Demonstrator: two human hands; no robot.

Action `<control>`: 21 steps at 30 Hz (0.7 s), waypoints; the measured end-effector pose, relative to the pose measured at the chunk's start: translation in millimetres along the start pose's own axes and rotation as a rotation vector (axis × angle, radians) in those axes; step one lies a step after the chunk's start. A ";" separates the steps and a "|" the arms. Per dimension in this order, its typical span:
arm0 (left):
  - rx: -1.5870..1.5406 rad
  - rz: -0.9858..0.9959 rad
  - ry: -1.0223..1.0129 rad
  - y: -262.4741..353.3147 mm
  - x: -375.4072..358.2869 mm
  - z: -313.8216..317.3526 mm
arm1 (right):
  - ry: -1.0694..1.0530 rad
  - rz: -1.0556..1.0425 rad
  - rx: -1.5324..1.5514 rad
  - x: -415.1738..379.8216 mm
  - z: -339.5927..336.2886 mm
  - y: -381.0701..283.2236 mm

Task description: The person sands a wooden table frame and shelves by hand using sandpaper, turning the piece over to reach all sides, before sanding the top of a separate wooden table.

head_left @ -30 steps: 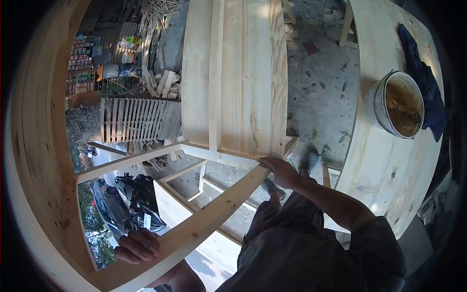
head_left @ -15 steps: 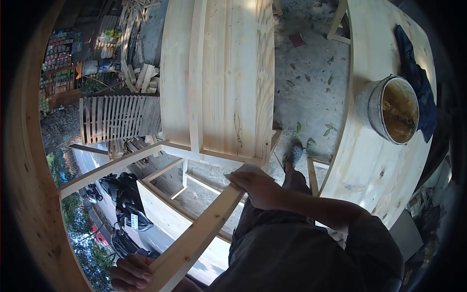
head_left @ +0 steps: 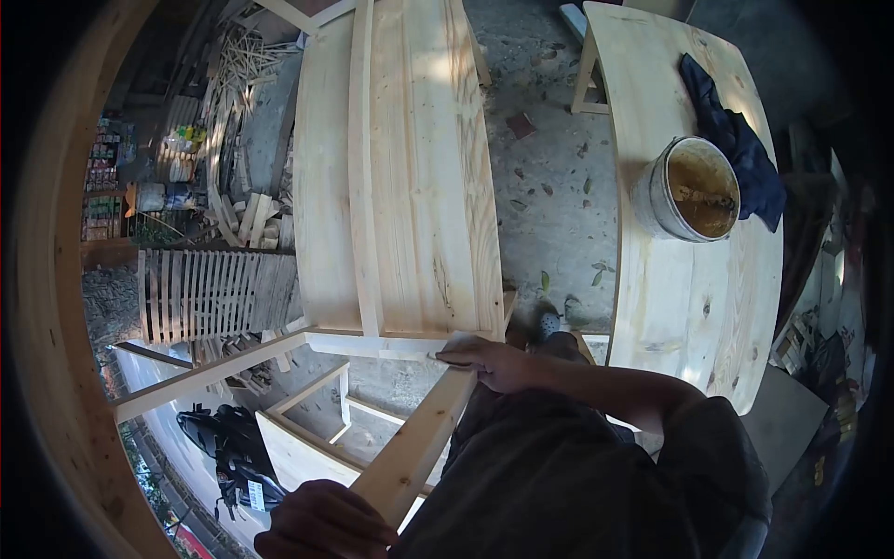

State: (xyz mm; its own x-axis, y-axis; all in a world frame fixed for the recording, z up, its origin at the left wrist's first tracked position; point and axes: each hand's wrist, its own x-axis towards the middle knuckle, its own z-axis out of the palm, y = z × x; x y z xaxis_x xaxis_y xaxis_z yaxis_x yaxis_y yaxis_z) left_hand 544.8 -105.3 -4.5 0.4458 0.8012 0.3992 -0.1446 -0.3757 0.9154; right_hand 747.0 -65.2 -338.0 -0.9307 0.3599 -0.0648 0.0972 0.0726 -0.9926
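Observation:
An upturned wooden table (head_left: 419, 214) lies before me, its pale underside facing up. One square wooden leg (head_left: 424, 443) slants from its near corner towards my body. My left hand (head_left: 326, 522) is closed around this leg low in the view. Close to the corner joint, my right hand (head_left: 494, 361) presses onto the leg with bent fingers held together. A thin pale edge shows at its fingertips; what it belongs to is hidden by the hand.
On the right, a second table (head_left: 680, 307) bears a bucket (head_left: 656, 200) and a dark cloth (head_left: 745, 158). A slatted wooden panel (head_left: 219, 293), scrap wood (head_left: 251, 219) and a motorcycle (head_left: 237, 456) are on the left. A wooden rail (head_left: 214, 373) crosses nearby.
My left hand has moved up and right along the leg and now curls over its top. The right hand stays near the corner joint. The head view has shifted.

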 end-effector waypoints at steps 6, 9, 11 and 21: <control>0.018 0.103 0.174 -7.9 -3.0 18.4 | -0.191 -0.076 -0.130 9.6 -8.2 -6.2; 0.001 0.103 0.110 -10.9 -9.5 3.2 | -0.374 -0.317 0.178 2.9 -32.1 -82.5; 0.099 0.147 0.266 -16.0 -36.3 11.6 | -0.447 -0.080 0.045 14.0 -25.5 13.7; 1.011 0.057 1.544 -30.5 -43.1 99.9 | -0.674 -1.036 0.256 66.7 -84.9 -226.0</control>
State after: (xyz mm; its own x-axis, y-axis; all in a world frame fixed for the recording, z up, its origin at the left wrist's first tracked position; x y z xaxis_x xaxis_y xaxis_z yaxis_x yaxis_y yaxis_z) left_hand 618.2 -174.9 -54.7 -0.7315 0.2226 0.6445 0.6518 -0.0494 0.7568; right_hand 692.9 21.3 -109.3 -0.5311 -0.3082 0.7893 -0.7846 -0.1727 -0.5954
